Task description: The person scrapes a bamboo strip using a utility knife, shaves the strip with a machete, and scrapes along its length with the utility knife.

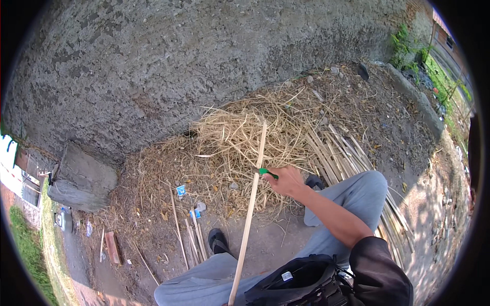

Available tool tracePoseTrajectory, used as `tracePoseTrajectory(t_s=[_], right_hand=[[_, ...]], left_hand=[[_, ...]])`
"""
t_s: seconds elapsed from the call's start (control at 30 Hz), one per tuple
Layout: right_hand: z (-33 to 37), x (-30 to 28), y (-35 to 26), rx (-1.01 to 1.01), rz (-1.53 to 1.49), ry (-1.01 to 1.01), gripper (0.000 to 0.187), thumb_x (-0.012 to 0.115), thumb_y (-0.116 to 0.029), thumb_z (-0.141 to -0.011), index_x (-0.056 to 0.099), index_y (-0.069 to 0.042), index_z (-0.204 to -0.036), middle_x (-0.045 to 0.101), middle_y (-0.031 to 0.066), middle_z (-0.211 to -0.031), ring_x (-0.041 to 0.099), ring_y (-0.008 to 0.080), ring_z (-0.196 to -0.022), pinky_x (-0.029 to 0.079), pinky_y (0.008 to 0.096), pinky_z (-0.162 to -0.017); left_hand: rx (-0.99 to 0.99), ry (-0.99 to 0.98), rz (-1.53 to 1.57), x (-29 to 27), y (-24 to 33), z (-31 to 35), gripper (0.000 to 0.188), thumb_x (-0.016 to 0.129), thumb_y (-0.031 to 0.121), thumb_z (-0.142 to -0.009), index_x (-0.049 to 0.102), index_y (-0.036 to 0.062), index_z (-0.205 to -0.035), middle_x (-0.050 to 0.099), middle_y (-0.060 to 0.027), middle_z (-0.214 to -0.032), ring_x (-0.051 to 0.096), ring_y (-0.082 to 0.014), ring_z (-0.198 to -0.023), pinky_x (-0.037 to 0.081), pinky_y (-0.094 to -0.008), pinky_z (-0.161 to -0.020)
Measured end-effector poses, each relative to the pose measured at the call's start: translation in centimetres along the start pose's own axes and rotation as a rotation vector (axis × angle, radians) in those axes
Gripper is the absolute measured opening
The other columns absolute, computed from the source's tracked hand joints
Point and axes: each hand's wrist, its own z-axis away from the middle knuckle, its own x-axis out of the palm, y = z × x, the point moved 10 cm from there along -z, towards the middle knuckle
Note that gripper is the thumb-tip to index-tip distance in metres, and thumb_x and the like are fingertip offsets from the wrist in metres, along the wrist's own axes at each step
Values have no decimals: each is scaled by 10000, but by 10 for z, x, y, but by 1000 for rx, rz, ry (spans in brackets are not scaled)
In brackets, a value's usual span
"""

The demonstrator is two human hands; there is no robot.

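My right hand (286,181) is closed on a small green tool (263,172), which it presses against a long, pale bamboo strip (248,224). The tool's exact kind is hidden by the fingers and its small size. Slanting upward between my knees, the strip runs from the lower edge of the view to a tip over the shavings. My left hand does not show; the strip's near end leaves the view at the bottom. Beneath the strip's far part lies a heap of curly, straw-coloured shavings (232,132).
A rough grey wall (204,56) rises behind the heap. Bundled strips (332,153) lie by my right leg, with a few more (194,239) near my left foot. A concrete block (87,176) stands at left. An open black bag (296,280) rests at my lap.
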Motion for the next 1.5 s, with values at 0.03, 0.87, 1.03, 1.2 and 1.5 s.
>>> tracePoseTrajectory(t_s=[0.03,0.87,1.03,1.2,1.5], right_hand=[[-4,-4,0,57,9,-15,310,615,-394,-891,706,-132,-1029,610,117,-572,619,304,-532,478,427,-503],[5,-7,-25,-8,-125,-87,309,558,-362,-935,716,-112,-1026,591,153,-568,613,356,-573,490,461,-589],[-7,-19,45,340,-146,-4,357,560,-388,-934,724,-71,-944,588,153,-569,607,362,-580,479,470,-588],[-2,-35,12,143,-218,45,315,572,-363,-931,722,-91,-979,588,140,-559,597,331,-534,469,446,-539],[12,-37,-32,-136,-85,146,288,630,-362,-890,706,-100,-983,635,102,-602,613,311,-518,468,429,-470]], left_hand=[[-5,9,5,5,-11,5,422,425,377,-1017,551,62,-767,423,2,-553,386,-99,-535,325,-314,-462],[24,120,-53,-13,-25,24,359,443,316,-1009,552,27,-826,471,-121,-559,418,-234,-501,344,-394,-476],[44,132,-106,-6,-28,31,318,455,277,-1011,556,27,-843,465,-138,-540,410,-241,-470,349,-388,-445],[45,170,-145,-9,-32,35,255,471,231,-1004,581,28,-896,486,-166,-556,444,-289,-461,363,-396,-439],[421,367,-399,-14,7,45,80,518,70,-947,569,19,-914,558,-218,-646,543,-412,-518,417,-468,-450]])
